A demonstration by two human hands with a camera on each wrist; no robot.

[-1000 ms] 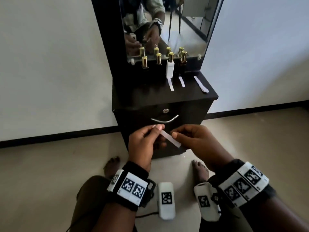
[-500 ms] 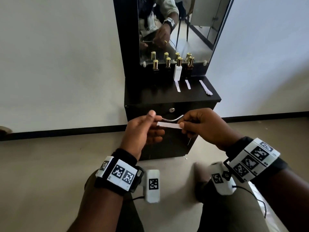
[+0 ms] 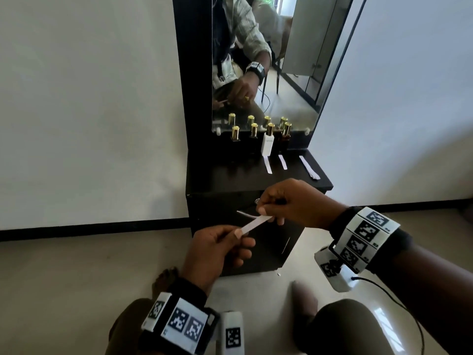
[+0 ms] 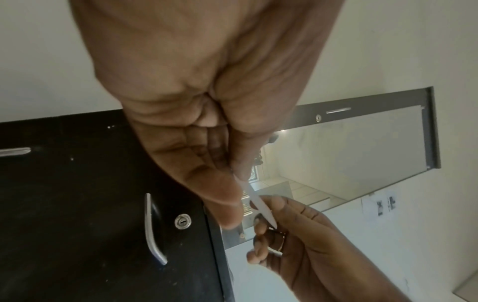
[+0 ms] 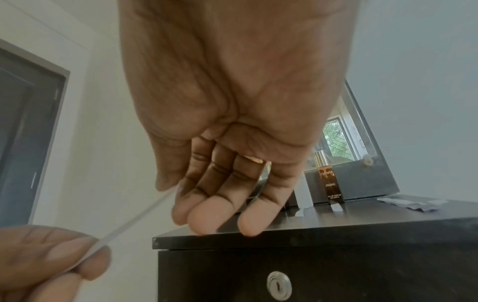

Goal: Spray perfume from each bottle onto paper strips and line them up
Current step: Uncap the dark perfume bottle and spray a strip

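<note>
A white paper strip [image 3: 256, 223] [image 4: 258, 204] [image 5: 134, 222] spans between my two hands in front of the dark cabinet [image 3: 230, 180]. My left hand [image 3: 220, 249] pinches its lower end between thumb and forefinger. My right hand [image 3: 289, 203] pinches its upper end. Several gold-capped perfume bottles stand at the back of the cabinet top: two dark ones [image 3: 235, 134], a white one [image 3: 268, 144] and a brown one [image 3: 285, 137] [image 5: 331, 183]. One strip [image 3: 267, 165] lies before the white bottle, another [image 3: 282, 162] before the brown bottle.
A small pile of spare strips [image 3: 309, 168] lies at the cabinet top's right end. A mirror [image 3: 268, 73] rises behind the bottles. Below the top are a drawer lock [image 5: 279, 285] and curved metal handle [image 4: 152, 228]. My knees and feet are on the floor below.
Both hands kept the strip. The right hand rose towards the cabinet edge and the left dropped, so the strip now slopes up to the right.
</note>
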